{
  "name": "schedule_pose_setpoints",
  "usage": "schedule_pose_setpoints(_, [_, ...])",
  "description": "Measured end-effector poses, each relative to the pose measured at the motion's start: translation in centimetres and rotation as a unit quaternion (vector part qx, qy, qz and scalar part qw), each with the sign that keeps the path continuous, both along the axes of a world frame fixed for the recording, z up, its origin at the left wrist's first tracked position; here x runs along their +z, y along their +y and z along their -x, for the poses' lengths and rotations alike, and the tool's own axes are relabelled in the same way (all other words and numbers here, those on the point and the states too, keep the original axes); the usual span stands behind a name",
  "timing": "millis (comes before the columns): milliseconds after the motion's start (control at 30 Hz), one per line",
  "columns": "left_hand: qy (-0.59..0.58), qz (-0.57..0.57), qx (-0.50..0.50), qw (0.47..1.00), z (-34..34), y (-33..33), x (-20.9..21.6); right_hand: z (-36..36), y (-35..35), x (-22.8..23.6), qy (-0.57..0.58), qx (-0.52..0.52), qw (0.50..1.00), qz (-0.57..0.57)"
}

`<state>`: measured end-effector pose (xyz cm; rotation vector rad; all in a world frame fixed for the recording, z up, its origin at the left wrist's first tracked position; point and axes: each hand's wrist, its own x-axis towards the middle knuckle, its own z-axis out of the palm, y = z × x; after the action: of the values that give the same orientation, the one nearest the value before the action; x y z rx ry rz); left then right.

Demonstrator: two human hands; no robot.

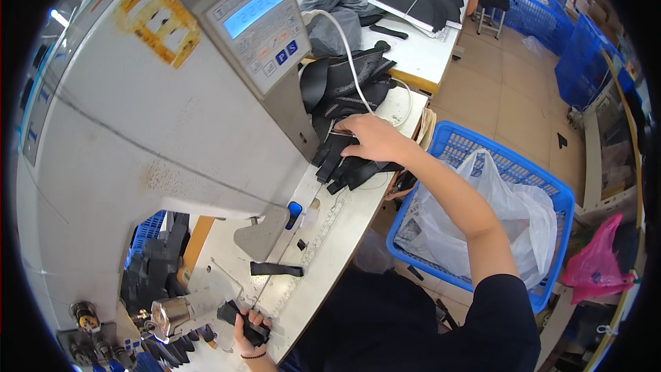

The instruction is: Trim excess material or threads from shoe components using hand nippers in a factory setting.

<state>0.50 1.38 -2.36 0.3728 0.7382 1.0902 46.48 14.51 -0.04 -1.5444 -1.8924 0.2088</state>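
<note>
Left hand [247, 337] and right hand [377, 138] on black pieces beside a sewing machine [158, 131].
At seven o'clock in the view, the left hand is closed around a black piece [231, 313]; just beyond, toward one o'clock, a black strip [277, 269] lies on the white bench [361, 200]. Toward four o'clock, a blue basket [447, 275] holds clear plastic. Just off centre toward two o'clock, the right hand curls over a black pile [344, 83], touching it; whether its fingers grip, I cannot tell. Farther, toward one o'clock, lie dark panels [407, 5].
</note>
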Motion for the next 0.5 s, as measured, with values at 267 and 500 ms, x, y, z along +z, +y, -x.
schedule_pose_setpoints(267, [0.057, 0.002, -0.014, 0.998, -0.1, 0.1, 0.6, 0.6, 1.1, -1.0, 0.154, 0.043, 0.987, -0.006])
schedule_pose_setpoints(500, [0.134, -0.043, -0.001, 0.990, -1.6, 0.0, 1.5, 4.4, -3.2, 0.5, -0.036, 0.016, 0.999, 0.016])
